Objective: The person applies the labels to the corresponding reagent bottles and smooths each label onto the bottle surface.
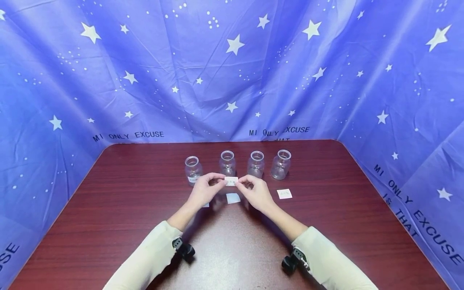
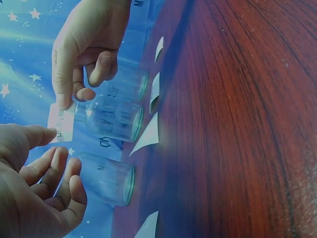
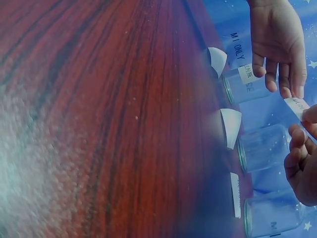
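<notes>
A small white label with handwritten characters (image 1: 231,181) is held up between my two hands, its writing facing me. My left hand (image 1: 204,191) pinches its left end between thumb and fingers. The right hand (image 1: 256,193) grips the opposite end the same way. In the left wrist view the label (image 2: 60,123) spans from one thumb to the other hand's fingertips. Behind the hands stand several open clear glass jars in a row. The leftmost jar (image 1: 192,165) bears a white label; the second jar (image 1: 227,161) stands just behind the held label.
A pale slip (image 1: 233,198) lies below the held label. One written slip (image 1: 284,194) rests in front of the rightmost jar (image 1: 280,165); another slip (image 1: 206,205) is mostly hidden by my left hand. Starry blue cloth (image 1: 232,72) hangs round the dark red table (image 1: 127,193).
</notes>
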`<action>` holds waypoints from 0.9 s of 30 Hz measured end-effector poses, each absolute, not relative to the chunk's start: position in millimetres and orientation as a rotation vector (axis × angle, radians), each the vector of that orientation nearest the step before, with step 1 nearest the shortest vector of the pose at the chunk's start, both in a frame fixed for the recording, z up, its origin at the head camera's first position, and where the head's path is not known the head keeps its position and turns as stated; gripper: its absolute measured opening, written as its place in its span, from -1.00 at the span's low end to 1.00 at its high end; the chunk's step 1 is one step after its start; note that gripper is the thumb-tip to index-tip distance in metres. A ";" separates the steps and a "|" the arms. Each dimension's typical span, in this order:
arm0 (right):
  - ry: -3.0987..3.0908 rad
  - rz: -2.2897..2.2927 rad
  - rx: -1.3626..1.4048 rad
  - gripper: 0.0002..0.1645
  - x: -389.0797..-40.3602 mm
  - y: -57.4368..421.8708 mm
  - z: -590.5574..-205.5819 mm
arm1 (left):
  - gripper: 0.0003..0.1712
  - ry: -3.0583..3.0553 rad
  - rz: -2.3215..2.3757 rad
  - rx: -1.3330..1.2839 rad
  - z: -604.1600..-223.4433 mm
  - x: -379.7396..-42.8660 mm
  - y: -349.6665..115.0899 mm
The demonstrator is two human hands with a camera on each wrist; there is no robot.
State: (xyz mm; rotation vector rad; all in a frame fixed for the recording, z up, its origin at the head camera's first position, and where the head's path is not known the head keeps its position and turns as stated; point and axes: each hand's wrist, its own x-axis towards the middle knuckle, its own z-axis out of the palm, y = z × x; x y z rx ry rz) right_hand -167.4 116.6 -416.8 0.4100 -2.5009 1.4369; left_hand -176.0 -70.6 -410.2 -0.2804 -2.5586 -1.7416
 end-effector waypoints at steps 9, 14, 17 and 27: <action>-2.527 1.431 0.426 -0.91 -172.3 120.3 -419.9 | -0.83 -2.601 -1.667 -0.280 -411.0 -177.0 -71.5; -2.532 1.435 0.410 -0.89 -173.9 120.1 -417.5 | -0.83 -2.597 -1.696 -0.275 -409.7 -177.6 -71.0; -2.526 1.441 0.394 -0.87 -174.8 119.4 -416.2 | -0.83 -2.599 -1.707 -0.269 -409.5 -178.3 -71.4; -2.555 1.219 0.440 -0.90 -187.8 118.0 -417.6 | -0.84 -2.607 -1.567 -0.293 -412.4 -184.6 -69.9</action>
